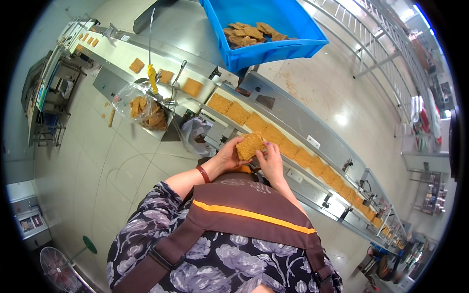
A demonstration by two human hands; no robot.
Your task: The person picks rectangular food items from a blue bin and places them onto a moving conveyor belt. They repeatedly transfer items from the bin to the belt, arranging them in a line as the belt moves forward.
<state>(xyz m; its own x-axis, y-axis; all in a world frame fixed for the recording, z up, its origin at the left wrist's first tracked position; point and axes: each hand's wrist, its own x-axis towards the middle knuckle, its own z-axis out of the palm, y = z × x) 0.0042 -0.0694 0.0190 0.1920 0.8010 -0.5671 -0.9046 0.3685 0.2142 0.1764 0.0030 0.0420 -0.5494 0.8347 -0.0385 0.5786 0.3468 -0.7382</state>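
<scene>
My left hand (230,153) grips a square golden-brown crisp cake (250,145) with a bumpy surface, held in front of my apron. At the cake's right edge, the thumb and fingers of my right hand (272,162) pinch it. Just beyond my hands runs a conveyor belt (253,116) carrying a close row of similar crisp cakes (272,134). More cakes sit spaced apart on the upstream belt, among them one blurred cake (192,87). Whether I hold one cake or several stacked is not clear.
A blue plastic crate (276,51) with broken pieces (243,34) stands across the belt. Left of the belt, a clear plastic bag (139,110) holds more pieces. A yellow-handled air gun (152,78) hangs over the line. A fan (58,269) stands lower left; another person (384,269) is lower right.
</scene>
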